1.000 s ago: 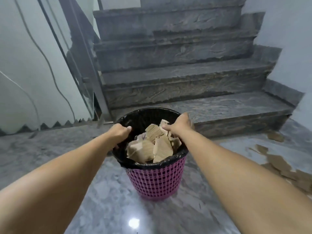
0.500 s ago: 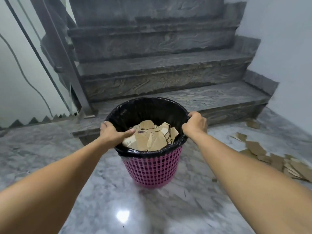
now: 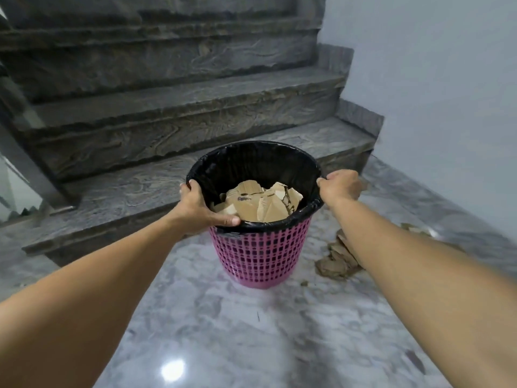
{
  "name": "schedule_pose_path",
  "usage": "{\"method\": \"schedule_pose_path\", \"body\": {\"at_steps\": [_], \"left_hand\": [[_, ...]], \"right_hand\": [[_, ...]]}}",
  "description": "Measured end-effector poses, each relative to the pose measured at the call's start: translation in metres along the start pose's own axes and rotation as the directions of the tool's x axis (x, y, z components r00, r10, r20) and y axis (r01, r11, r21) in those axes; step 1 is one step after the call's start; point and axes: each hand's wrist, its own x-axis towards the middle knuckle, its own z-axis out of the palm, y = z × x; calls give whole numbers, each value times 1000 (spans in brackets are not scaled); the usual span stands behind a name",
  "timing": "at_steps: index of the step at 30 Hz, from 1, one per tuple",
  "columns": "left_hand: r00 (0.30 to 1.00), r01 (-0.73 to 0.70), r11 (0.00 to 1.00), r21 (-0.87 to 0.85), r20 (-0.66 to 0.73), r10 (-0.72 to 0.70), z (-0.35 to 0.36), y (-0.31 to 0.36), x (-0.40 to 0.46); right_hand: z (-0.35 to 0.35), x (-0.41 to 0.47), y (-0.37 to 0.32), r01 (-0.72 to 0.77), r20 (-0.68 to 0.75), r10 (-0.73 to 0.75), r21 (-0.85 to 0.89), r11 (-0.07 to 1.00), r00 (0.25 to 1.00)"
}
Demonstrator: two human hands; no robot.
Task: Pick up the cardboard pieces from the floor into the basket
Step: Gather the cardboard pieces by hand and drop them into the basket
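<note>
A pink lattice basket (image 3: 261,254) with a black liner stands on the marble floor, close to the bottom stair. Several torn cardboard pieces (image 3: 258,204) lie piled inside it. My left hand (image 3: 200,207) grips the basket's left rim, thumb over the liner's near edge. My right hand (image 3: 340,186) grips the right rim. A heap of loose cardboard pieces (image 3: 337,261) lies on the floor just right of the basket, partly hidden behind my right forearm. More scraps (image 3: 414,228) show beyond that arm.
Dark stone stairs (image 3: 173,113) rise right behind the basket. A white wall (image 3: 447,107) closes off the right side. Polished grey marble floor (image 3: 251,331) stretches toward me. A metal railing post (image 3: 25,163) stands at the left.
My right hand left the cardboard inside the basket and took hold of the right rim. Both hands now grip the rim, and the basket sits nearer the floor scraps on the right.
</note>
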Motion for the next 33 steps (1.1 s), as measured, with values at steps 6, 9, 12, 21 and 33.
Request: {"method": "schedule_pose_path", "body": {"at_steps": [6, 9, 12, 21, 33], "left_hand": [[999, 21, 977, 214, -50, -11, 11, 21, 6], [999, 10, 922, 386, -47, 8, 9, 32, -1], [993, -101, 824, 557, 10, 115, 4, 53, -7], [876, -473, 734, 487, 166, 453, 81, 148, -70], [664, -688, 616, 383, 674, 323, 268, 213, -197]], "right_hand": [[-17, 6, 17, 128, 212, -123, -9, 992, 969], [-35, -1, 23, 116, 271, -106, -18, 993, 957], [-64, -15, 31, 62, 308, -46, -42, 997, 950], [-181, -47, 113, -146, 269, 160, -71, 987, 950], [-386, -147, 323, -512, -39, 512, 29, 859, 858]]}}
